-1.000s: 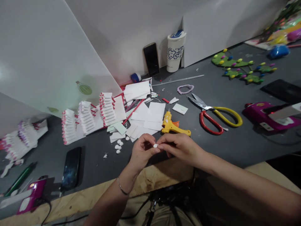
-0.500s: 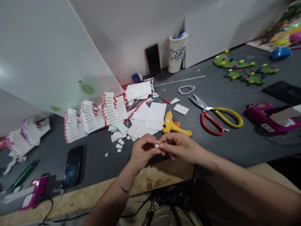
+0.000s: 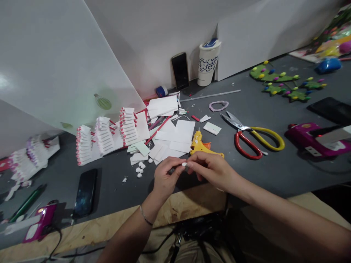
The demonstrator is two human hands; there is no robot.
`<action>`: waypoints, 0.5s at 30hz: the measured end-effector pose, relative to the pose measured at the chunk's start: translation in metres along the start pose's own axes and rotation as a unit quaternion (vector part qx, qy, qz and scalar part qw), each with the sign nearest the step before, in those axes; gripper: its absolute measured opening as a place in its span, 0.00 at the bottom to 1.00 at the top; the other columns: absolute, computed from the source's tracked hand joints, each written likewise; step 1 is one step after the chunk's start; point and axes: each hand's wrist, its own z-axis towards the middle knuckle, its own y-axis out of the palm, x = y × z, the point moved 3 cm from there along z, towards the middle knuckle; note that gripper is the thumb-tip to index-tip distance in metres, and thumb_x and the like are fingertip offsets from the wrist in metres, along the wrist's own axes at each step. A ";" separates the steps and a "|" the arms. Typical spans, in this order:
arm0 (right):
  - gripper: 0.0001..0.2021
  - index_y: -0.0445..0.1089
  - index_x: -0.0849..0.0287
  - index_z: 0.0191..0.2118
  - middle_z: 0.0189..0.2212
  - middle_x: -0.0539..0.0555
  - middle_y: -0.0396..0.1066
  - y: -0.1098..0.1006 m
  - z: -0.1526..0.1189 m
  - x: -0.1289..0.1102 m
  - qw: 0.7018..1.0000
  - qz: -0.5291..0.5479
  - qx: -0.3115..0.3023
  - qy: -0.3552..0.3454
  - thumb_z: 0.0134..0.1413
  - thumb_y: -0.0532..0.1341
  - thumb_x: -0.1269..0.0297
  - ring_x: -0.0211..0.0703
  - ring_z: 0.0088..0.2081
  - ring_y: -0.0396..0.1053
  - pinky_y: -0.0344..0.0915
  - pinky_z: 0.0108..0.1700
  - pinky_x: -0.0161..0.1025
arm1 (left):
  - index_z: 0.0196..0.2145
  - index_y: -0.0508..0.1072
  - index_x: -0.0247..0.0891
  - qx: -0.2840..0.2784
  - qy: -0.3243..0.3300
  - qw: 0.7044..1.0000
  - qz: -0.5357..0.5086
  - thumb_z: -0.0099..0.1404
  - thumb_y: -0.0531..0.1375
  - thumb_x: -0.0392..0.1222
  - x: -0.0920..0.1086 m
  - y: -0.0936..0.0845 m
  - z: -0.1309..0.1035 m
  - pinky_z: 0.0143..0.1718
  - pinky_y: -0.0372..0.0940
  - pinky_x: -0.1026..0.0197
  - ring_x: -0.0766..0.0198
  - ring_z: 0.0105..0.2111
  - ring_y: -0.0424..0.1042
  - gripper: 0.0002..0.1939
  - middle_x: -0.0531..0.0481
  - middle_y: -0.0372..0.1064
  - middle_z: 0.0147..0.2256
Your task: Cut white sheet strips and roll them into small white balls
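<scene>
A small white piece (image 3: 184, 164) is pinched between the fingertips of both hands, just over the table's front edge. My left hand (image 3: 167, 177) grips it from the left with thumb and fingers. From the right, my right hand (image 3: 212, 168) holds its other side, fingers curled. Right behind the hands lies a yellow glue gun (image 3: 201, 145). White paper pieces (image 3: 182, 133) are spread behind and to the left of it. Several small white balls (image 3: 140, 168) rest left of my left hand.
Scissors (image 3: 241, 128) lie right, near a magenta device (image 3: 315, 138). A cup (image 3: 208, 64) and an upright phone (image 3: 180, 71) stand behind. Left are white rolls with red tips (image 3: 128, 126), a flat phone (image 3: 86, 191) and another magenta device (image 3: 40, 223).
The white piece has turned between my fingertips and now looks rounder. My left fingers have shifted slightly around it. The whole view has moved a little.
</scene>
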 end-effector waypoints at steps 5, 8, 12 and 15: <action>0.15 0.68 0.60 0.31 0.25 0.49 0.72 0.000 0.003 -0.001 0.994 0.072 -0.048 0.064 0.58 0.58 0.53 0.29 0.19 0.62 0.58 0.21 0.30 | 0.37 0.80 0.42 0.005 0.009 1.000 -0.001 0.62 0.63 0.40 0.002 -0.001 0.001 0.36 0.67 0.62 0.63 0.34 0.72 0.06 0.48 0.75 0.33; 0.14 0.68 0.61 0.33 0.25 0.49 0.71 -0.001 0.004 -0.002 0.988 0.101 -0.077 0.084 0.55 0.61 0.52 0.30 0.19 0.63 0.58 0.22 0.30 | 0.37 0.80 0.42 0.001 0.006 1.000 -0.009 0.62 0.63 0.39 0.002 -0.001 0.001 0.36 0.66 0.63 0.64 0.33 0.72 0.06 0.49 0.74 0.33; 0.12 0.68 0.60 0.34 0.24 0.48 0.70 -0.004 0.003 -0.003 0.995 0.063 -0.061 0.055 0.55 0.61 0.55 0.31 0.21 0.63 0.59 0.23 0.30 | 0.37 0.80 0.42 0.000 -0.005 1.000 -0.022 0.62 0.63 0.38 0.001 -0.001 -0.001 0.35 0.66 0.63 0.64 0.33 0.71 0.06 0.49 0.74 0.33; 0.07 0.69 0.59 0.32 0.24 0.49 0.71 -0.006 0.001 -0.005 0.998 -0.056 0.003 -0.030 0.56 0.60 0.61 0.33 0.23 0.64 0.59 0.25 0.31 | 0.37 0.79 0.41 -0.003 -0.032 0.998 -0.049 0.62 0.63 0.40 -0.001 0.003 -0.002 0.30 0.66 0.65 0.66 0.29 0.71 0.06 0.49 0.73 0.34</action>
